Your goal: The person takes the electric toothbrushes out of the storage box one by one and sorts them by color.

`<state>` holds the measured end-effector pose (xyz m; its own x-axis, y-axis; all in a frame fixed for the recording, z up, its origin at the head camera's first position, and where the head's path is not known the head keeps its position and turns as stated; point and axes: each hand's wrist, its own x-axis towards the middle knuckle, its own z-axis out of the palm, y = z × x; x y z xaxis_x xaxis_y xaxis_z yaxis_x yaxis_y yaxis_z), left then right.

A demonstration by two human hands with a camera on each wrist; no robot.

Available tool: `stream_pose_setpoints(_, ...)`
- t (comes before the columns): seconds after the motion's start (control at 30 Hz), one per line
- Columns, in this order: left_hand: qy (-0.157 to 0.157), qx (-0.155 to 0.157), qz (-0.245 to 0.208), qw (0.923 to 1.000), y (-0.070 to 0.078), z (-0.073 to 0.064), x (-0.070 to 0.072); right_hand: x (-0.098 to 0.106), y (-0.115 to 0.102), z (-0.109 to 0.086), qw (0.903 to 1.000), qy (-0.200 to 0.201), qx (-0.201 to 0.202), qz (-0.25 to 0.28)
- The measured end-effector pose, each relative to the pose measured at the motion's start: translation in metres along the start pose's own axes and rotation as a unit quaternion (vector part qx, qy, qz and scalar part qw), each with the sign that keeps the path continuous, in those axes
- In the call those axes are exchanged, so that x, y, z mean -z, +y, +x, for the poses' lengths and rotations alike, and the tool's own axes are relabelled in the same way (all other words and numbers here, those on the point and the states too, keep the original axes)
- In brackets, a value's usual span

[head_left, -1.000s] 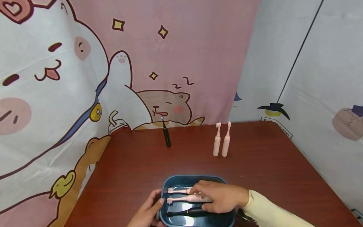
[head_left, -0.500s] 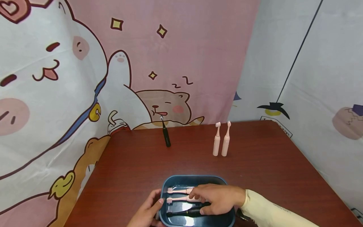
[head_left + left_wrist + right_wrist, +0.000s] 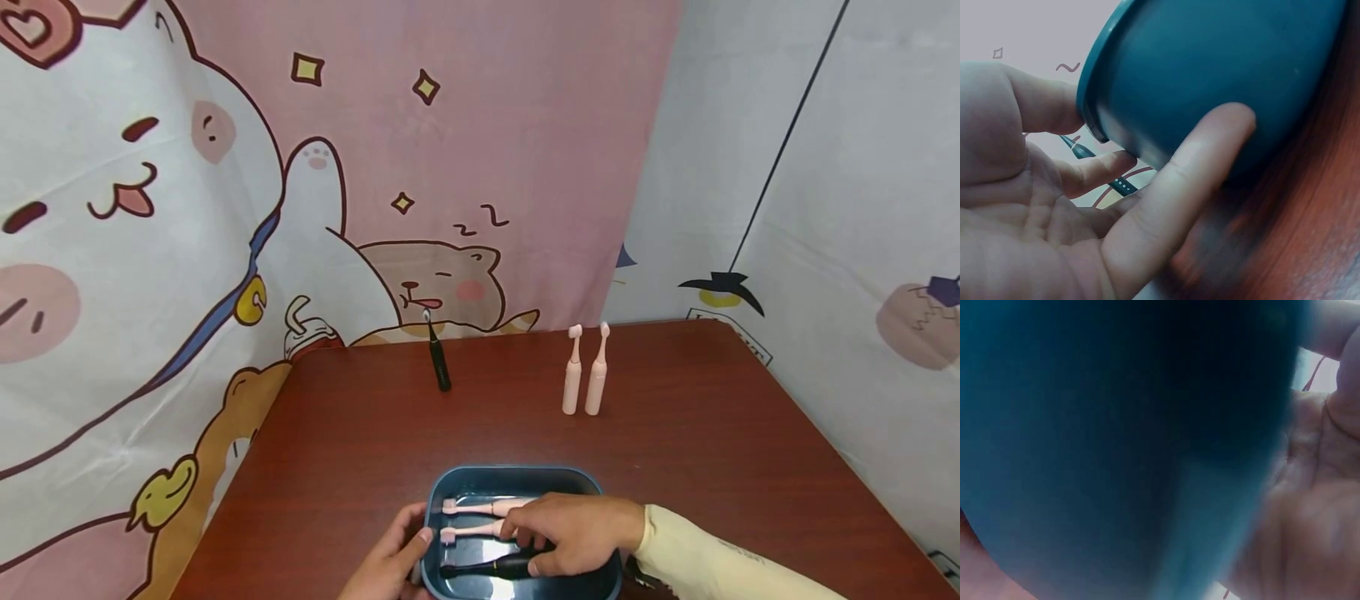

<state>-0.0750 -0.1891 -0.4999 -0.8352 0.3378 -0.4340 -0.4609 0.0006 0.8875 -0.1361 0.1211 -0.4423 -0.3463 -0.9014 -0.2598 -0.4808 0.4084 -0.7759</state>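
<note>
My left hand [image 3: 393, 554] grips the left end of a blue rectangular bin [image 3: 517, 472], thumb at the rim and fingers against the outer wall. In the left wrist view, the fingers [image 3: 1179, 187] lie along that wall. Inside the bin lie two pink electric toothbrushes [image 3: 474, 531] and a black electric toothbrush [image 3: 480, 569], heads to the left. My right hand [image 3: 581, 533] reaches in over the right half, fingers curled down and thumb on the black toothbrush's handle; it covers the handle ends. In the right wrist view the blue bin wall [image 3: 1116, 456] hides the fingertips.
Two pink electric toothbrushes [image 3: 583, 383] stand upright on the brown table [image 3: 360, 433] behind the bin. A dark green electric toothbrush [image 3: 438, 362] stands farther left near the back edge. A cartoon-printed cloth [image 3: 555, 167] hangs behind the table.
My right hand has shifted nearer to me inside the bin, off the pink toothbrushes and onto the black one's handle. The left hand keeps its hold on the bin.
</note>
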Motion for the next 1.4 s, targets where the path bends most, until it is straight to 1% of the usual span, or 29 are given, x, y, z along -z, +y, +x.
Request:
stream_pose_setpoints(0.1,-0.006,-0.006,-0.005,0.9999,0.0,-0.001,-0.001,-0.002,0.0,0.0,0.9999,-0.003,0.009,-0.008)
stream_pose_setpoints(0.27,-0.004,-0.02,0.015,0.9997,0.0,-0.003,-0.002,-0.007,0.0,0.0,0.9977,0.002,0.03,-0.06)
stream_pose_setpoints(0.37,-0.002,-0.03,0.025,0.9992,0.0,-0.003,-0.001,-0.009,0.0,0.002,0.9969,-0.002,0.036,-0.069)
stream_pose_setpoints(0.43,-0.005,-0.037,0.023,0.9991,-0.001,-0.003,0.0,-0.01,0.0,0.003,0.9971,-0.006,0.037,-0.066)
stream_pose_setpoints(0.53,-0.008,-0.032,0.016,0.9993,-0.002,-0.003,0.0,-0.011,0.001,0.004,0.9959,-0.008,0.043,-0.079)
stream_pose_setpoints(0.67,-0.004,-0.015,0.008,0.9998,-0.001,-0.003,-0.001,-0.013,0.003,0.005,0.9944,-0.005,0.05,-0.093)
stream_pose_setpoints(0.9,-0.002,-0.005,0.007,1.0,0.001,-0.003,-0.001,-0.014,0.005,0.007,0.9944,-0.006,0.052,-0.092)
stream_pose_setpoints(1.1,-0.002,-0.015,0.016,0.9998,0.001,-0.002,-0.001,-0.015,0.004,0.011,0.9948,-0.01,0.051,-0.087)
stream_pose_setpoints(1.23,0.001,-0.018,0.015,0.9997,0.0,-0.001,-0.001,-0.015,0.003,0.011,0.9939,-0.012,0.052,-0.096)
stream_pose_setpoints(1.33,-0.007,-0.03,0.014,0.9994,-0.001,-0.001,-0.002,-0.015,0.003,0.011,0.9929,-0.012,0.054,-0.105)
stream_pose_setpoints(1.4,-0.011,-0.031,0.008,0.9994,-0.001,-0.002,-0.001,-0.015,0.003,0.011,0.9931,-0.014,0.051,-0.105)
